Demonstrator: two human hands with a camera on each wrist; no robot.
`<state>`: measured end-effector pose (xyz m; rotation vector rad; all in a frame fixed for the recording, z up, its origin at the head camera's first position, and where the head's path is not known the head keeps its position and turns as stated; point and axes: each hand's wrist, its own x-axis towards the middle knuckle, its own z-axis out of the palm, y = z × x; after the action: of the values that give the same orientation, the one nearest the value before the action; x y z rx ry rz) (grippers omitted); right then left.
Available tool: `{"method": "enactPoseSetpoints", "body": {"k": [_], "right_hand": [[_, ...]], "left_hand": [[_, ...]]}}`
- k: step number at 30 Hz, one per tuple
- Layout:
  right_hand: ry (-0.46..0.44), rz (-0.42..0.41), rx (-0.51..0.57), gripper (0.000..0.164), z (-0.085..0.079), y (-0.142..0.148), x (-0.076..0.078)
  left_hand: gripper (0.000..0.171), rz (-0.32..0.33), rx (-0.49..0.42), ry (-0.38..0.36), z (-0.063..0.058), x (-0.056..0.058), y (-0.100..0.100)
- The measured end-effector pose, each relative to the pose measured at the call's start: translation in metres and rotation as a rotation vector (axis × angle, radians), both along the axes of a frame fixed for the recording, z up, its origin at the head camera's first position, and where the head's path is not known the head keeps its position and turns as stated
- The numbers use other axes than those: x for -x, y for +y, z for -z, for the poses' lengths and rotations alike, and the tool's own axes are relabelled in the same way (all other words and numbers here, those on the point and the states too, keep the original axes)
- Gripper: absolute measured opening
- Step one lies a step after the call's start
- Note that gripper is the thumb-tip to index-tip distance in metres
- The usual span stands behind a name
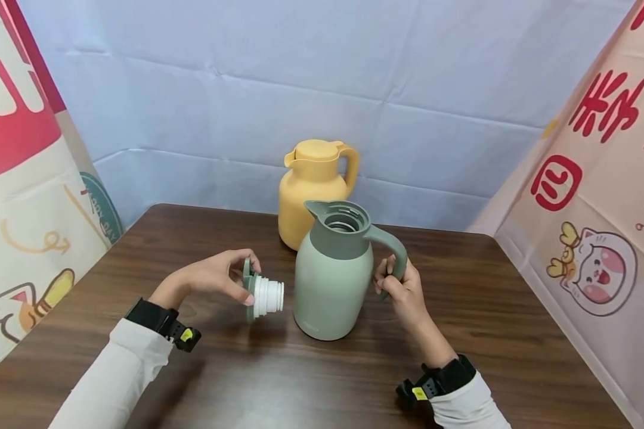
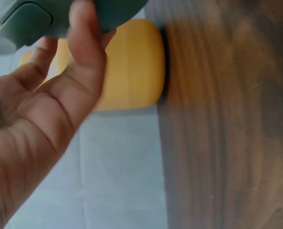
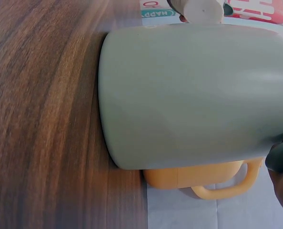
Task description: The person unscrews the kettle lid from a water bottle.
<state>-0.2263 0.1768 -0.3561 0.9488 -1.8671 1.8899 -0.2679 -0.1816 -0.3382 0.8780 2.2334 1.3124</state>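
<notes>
A green thermal jug (image 1: pixel 330 280) stands upright on the wooden table, its top uncovered so the threaded neck (image 1: pixel 343 223) shows. My right hand (image 1: pixel 402 289) grips the lower end of the jug's handle (image 1: pixel 389 239). To the left of the jug, my left hand (image 1: pixel 222 277) pinches a green lid with a white threaded stopper (image 1: pixel 267 296) between thumb and fingers. The lid is turned on its side, stopper toward the jug and apart from it. In the left wrist view the lid's green top (image 2: pixel 65 19) shows at the fingertips; the stopper is hidden there.
Behind the green jug stands a yellow jug (image 1: pixel 313 185) with its lid on, partly hidden by it. A pale blue cloth (image 1: pixel 236 107) hangs behind the table (image 1: pixel 236 369). Printed banners (image 1: pixel 595 238) flank both sides.
</notes>
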Motion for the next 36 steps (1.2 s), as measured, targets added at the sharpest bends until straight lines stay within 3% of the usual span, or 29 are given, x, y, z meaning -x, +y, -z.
{"method": "enactPoseSetpoints", "body": {"k": [8, 10, 14, 18, 22, 25, 31, 36], "right_hand": [[-0.010, 0.002, 0.004, 0.015, 0.000, 0.000, -0.001], [-0.015, 0.007, 0.007, 0.015, 0.000, 0.000, -0.002], [-0.017, 0.009, 0.007, 0.015, -0.001, -0.001, -0.003], [-0.016, 0.005, 0.008, 0.015, -0.001, -0.001, -0.003], [-0.012, 0.002, 0.010, 0.015, 0.000, -0.001, -0.002], [-0.015, 0.002, 0.009, 0.014, 0.000, -0.001, -0.001], [-0.013, -0.003, 0.004, 0.014, 0.000, -0.001, -0.001], [-0.005, -0.001, 0.010, 0.015, 0.000, -0.001, -0.001]], "left_hand": [[0.050, -0.006, -0.123, -0.093, 0.012, 0.000, -0.007], [0.051, -0.016, -0.131, -0.074, 0.013, 0.001, -0.007], [0.054, -0.099, -0.122, -0.005, 0.016, 0.000, -0.011], [0.059, -0.197, -0.163, 0.006, 0.021, -0.001, -0.014], [0.061, -0.248, -0.186, 0.038, 0.029, 0.000, -0.015], [0.062, -0.259, -0.175, 0.073, 0.033, 0.000, -0.016], [0.073, -0.245, -0.143, 0.060, 0.039, -0.002, -0.017], [0.066, -0.251, -0.176, 0.059, 0.042, -0.003, -0.012]]}}
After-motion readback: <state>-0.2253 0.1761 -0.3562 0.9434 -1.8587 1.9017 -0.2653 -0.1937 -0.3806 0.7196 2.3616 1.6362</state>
